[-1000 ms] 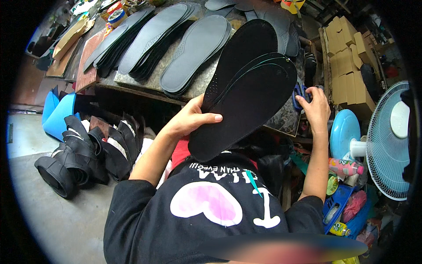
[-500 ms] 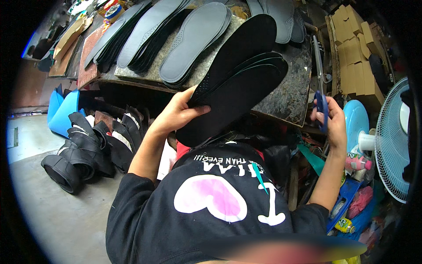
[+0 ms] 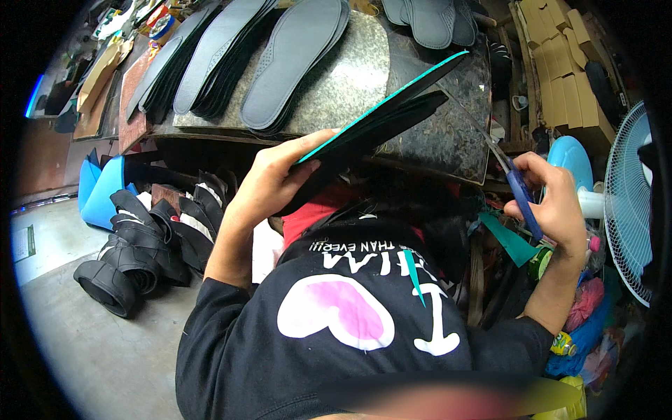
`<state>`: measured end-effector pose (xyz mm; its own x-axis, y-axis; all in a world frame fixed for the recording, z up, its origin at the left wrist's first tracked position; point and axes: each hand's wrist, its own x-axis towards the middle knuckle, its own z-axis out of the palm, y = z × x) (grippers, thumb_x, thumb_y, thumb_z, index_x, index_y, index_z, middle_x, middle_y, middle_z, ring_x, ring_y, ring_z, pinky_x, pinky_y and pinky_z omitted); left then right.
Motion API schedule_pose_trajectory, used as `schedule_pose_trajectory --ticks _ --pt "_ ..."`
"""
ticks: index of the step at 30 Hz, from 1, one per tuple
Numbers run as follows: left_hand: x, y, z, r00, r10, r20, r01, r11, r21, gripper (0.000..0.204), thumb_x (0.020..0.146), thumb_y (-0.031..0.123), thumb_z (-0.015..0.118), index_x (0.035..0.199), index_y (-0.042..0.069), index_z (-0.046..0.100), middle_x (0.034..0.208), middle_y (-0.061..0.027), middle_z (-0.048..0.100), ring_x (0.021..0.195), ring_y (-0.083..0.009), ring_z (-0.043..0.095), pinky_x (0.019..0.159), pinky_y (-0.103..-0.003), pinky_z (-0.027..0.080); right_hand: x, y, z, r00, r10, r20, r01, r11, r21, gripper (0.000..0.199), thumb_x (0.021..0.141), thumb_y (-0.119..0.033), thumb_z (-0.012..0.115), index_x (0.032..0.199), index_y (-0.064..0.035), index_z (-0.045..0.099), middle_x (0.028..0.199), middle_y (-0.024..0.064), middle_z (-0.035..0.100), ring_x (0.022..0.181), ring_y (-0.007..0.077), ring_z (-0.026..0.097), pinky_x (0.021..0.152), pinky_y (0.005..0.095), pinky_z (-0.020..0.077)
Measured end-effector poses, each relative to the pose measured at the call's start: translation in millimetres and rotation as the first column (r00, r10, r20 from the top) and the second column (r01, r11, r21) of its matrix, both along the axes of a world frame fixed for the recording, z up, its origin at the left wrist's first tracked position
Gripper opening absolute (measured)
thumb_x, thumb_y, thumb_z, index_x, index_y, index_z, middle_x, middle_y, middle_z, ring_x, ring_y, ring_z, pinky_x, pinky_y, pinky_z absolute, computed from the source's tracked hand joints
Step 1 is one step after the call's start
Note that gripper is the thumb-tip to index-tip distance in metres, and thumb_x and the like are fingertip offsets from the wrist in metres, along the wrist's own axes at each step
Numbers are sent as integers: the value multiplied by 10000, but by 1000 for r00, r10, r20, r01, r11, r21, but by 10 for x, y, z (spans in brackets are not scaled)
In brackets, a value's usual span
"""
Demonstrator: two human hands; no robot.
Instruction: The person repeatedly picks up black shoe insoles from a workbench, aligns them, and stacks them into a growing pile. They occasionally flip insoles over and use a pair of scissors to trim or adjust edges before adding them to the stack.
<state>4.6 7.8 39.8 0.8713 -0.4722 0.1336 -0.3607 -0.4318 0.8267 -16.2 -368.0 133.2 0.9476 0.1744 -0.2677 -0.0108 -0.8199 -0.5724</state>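
My left hand (image 3: 269, 178) grips a few black insoles (image 3: 381, 133) by one end, tilted so that a thin teal edge shows along the top one. My right hand (image 3: 560, 203) has its fingers in the blue handles of a pair of scissors (image 3: 521, 192). The blades point up and left, with their tips close to the far end of the lower insoles; whether they touch, I cannot tell. On the bench beyond, stacks of grey insoles (image 3: 294, 59) lie side by side, and smaller grey pieces (image 3: 430, 24) sit farther right.
The worn bench (image 3: 437, 147) ends just past the insoles. Rolled black pieces (image 3: 133, 252) and a blue sheet (image 3: 101, 185) are on the floor at left. A fan (image 3: 630, 203), cardboard boxes (image 3: 563, 77) and a teal scrap (image 3: 511, 238) stand or hang at right.
The insoles in my left hand have turned from face-on to nearly edge-on, showing the teal edge. My right hand has turned the scissors, bringing the blades leftward to the insoles' far end.
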Motion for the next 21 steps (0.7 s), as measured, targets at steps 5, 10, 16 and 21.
schedule_pose_trajectory --ticks 5,10,16,21 --pt "6 18 -3 998 -30 53 29 999 15 476 811 -61 607 1271 52 557 1183 -168 631 1085 -296 629 917 -333 485 20 -126 38 993 -27 -119 36 997 70 344 676 -155 785 886 24 580 578 1 525 496 60 475 477 221 360" --pt "11 81 -79 999 -6 -53 4 999 -40 482 806 -48 632 1274 24 543 1159 -169 644 1037 -226 644 899 -318 487 36 -254 -115 957 -172 -233 235 933 273 193 807 -150 730 835 -17 593 562 -46 513 455 21 449 424 191 310" --pt "9 -49 -243 766 -83 -638 -240 883 -403 537 768 40 731 1252 -37 513 1137 -101 632 1025 -174 597 928 -325 473 367 16 -750 941 -200 273 250 955 -161 200 787 -245 734 837 -68 657 577 24 574 518 159 549 505 301 408" --pt "-8 -128 -355 684 -166 -710 -309 816 -489 601 729 108 769 1257 -9 508 1110 -90 635 967 -153 610 894 -299 485 560 263 -1028 898 -81 433 213 940 -268 284 733 -300 772 842 -66 652 767 97 610 676 289 616 634 384 488"
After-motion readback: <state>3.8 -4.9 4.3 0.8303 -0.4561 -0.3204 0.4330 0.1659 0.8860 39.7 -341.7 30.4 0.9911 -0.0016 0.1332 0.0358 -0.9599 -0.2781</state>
